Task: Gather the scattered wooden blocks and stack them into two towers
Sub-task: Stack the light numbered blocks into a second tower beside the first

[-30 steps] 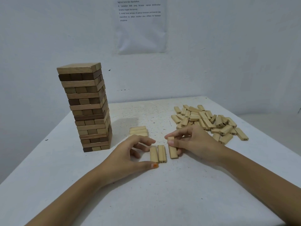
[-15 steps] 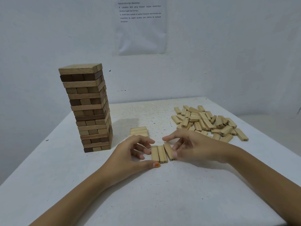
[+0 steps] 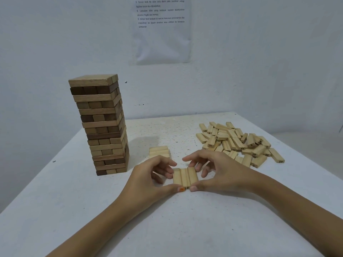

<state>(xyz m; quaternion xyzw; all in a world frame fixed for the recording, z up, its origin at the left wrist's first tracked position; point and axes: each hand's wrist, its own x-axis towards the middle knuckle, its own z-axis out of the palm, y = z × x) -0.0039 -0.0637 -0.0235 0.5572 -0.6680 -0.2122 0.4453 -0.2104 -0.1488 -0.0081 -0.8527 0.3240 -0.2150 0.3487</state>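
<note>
The left hand [image 3: 148,180], just right of the tall block tower [image 3: 104,127], curls its thumb and fingers around the row of three blocks [image 3: 184,177], which seems to lie flat on the white table [image 3: 74,210]. Behind the row sits a low layer of blocks [image 3: 159,151]. The right hand [image 3: 222,173] grips the row's other side. Farther right lies the loose pile of blocks [image 3: 239,143].

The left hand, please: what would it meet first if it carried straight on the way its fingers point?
The row of three blocks: the left hand points rightward, and its fingers touch the row's left side. Just beyond the row is the right hand, which holds the other side.
</note>
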